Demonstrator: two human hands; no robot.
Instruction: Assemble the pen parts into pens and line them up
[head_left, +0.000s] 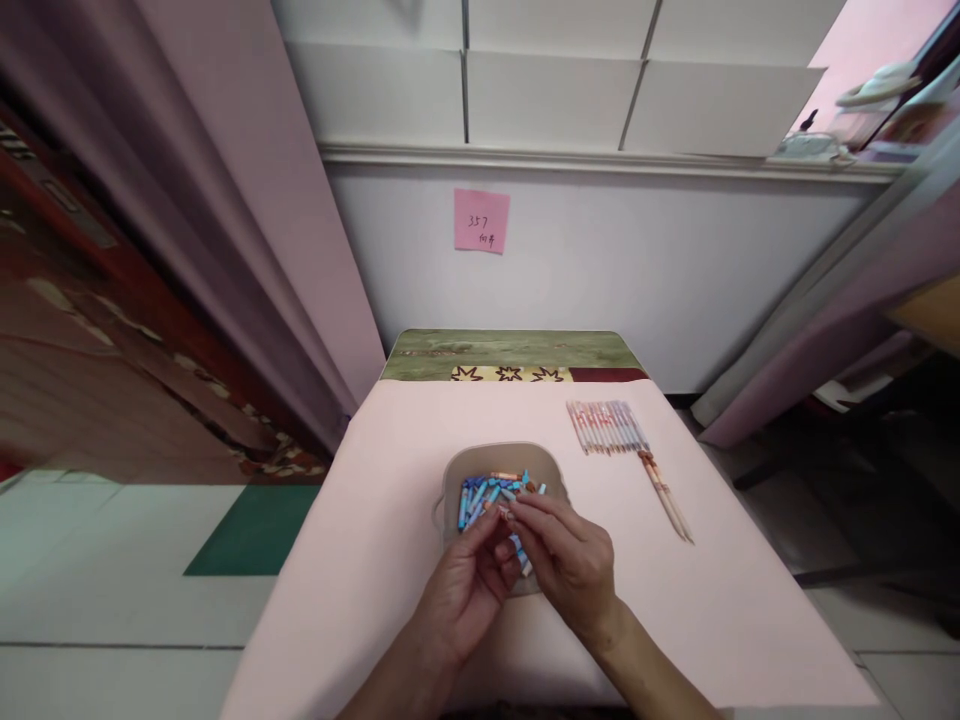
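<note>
My left hand (477,568) and my right hand (564,548) meet over the near side of a grey-beige basket (459,462). Thumb and fingertips of both hands are pinched together around something small; a whitish-red bit shows between them, too little to name. Inside the basket lie several short sticks (474,496), mostly blue with some orange-brown, that look like crayons or pen caps. My hands cover part of the basket and its contents.
Right of the basket, a row of slim pens (607,428) lies side by side on the pink tablecloth (390,520). Two brown-topped pens (666,497) lie slanted below them. At the far table edge is a green patterned strip (510,348), with a white wall behind bearing a pink note (481,221).
</note>
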